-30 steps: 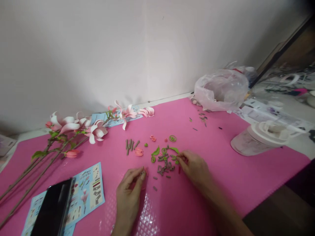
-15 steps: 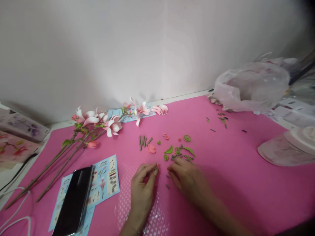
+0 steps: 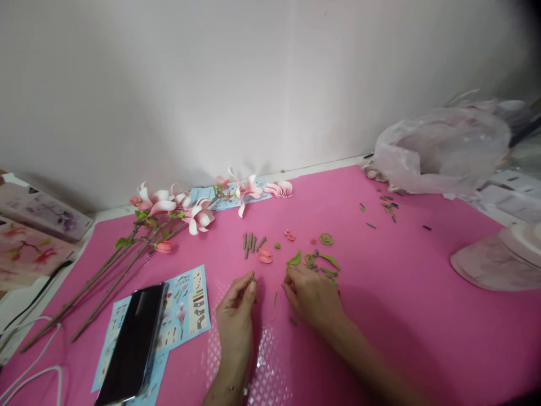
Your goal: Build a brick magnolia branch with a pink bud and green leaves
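Note:
My left hand (image 3: 237, 307) is closed in a pinch just above the pink mat, with a small grey-green piece (image 3: 252, 279) showing at its fingertips. My right hand (image 3: 313, 294) has its fingers drawn together over the near edge of the loose parts; what they hold, if anything, is hidden. Between the hands lies a thin pink and green sliver (image 3: 276, 294). Close beyond my right hand are a green leaf piece (image 3: 295, 259), a curved green leaf (image 3: 329, 260) and a round green part (image 3: 326, 238). A pink bud piece (image 3: 265, 256) lies beside several brown stem pieces (image 3: 249, 242).
Pink and white flower stems (image 3: 158, 225) lie at the left. A black phone (image 3: 135, 344) rests on a blue instruction sheet (image 3: 196, 293). Small parts (image 3: 389, 208), a plastic bag (image 3: 443, 149) and a lidded container (image 3: 499, 259) are at the right. Bubble wrap (image 3: 268, 366) lies in front.
My left hand has moved slightly left, away from the right hand. The pink piece seen near its fingers is no longer there, and a thin pink and green sliver shows on the mat between the hands.

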A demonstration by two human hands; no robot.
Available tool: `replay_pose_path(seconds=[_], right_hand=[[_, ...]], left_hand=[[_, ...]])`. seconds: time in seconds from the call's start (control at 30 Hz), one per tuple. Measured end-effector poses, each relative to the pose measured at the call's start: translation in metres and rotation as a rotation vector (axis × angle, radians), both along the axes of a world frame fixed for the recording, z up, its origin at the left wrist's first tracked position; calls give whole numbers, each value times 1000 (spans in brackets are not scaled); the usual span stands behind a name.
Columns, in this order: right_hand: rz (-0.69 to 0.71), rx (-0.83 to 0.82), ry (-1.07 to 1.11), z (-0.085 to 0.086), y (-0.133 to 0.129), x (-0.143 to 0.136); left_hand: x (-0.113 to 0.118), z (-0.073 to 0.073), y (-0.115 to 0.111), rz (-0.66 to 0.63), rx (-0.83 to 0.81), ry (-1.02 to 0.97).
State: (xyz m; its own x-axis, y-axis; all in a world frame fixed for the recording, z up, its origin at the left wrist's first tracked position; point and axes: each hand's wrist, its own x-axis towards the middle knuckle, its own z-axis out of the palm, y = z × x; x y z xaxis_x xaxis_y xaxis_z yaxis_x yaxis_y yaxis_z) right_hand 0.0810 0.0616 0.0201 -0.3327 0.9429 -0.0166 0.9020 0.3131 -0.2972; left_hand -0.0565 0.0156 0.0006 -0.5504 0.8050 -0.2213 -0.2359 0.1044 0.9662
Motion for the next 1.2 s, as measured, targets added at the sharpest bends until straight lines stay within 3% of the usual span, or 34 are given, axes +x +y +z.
replay_pose_path(seconds=[0.33, 0.53, 0.63, 0.73, 0.83, 0.9, 0.97, 1.1, 1.2], right_hand=[[33, -9, -85, 3, 9, -20], [22, -15, -52, 6, 11, -23], [13, 6, 33, 12, 10, -3], [-31, 35, 127, 19, 3, 37], [-66, -37, 375, 20, -17, 73], [-37, -101, 488, 16, -38, 80], [42, -172, 600, 7, -59, 72], [237, -247, 785, -11, -87, 29], [291, -312, 787, -16, -90, 3]], left_hand=[[4, 5, -2, -24, 5, 33], [3, 4, -1, -48, -78, -30], [2, 6, -1, -86, -82, -58], [3, 8, -3, -171, -86, -77], [5, 9, -5, -231, -108, -136], [8, 8, -5, -246, -91, -216], [12, 6, -4, -259, -49, -318], [18, 2, -3, -287, 26, -442], [16, 2, -2, -188, 94, -392]])
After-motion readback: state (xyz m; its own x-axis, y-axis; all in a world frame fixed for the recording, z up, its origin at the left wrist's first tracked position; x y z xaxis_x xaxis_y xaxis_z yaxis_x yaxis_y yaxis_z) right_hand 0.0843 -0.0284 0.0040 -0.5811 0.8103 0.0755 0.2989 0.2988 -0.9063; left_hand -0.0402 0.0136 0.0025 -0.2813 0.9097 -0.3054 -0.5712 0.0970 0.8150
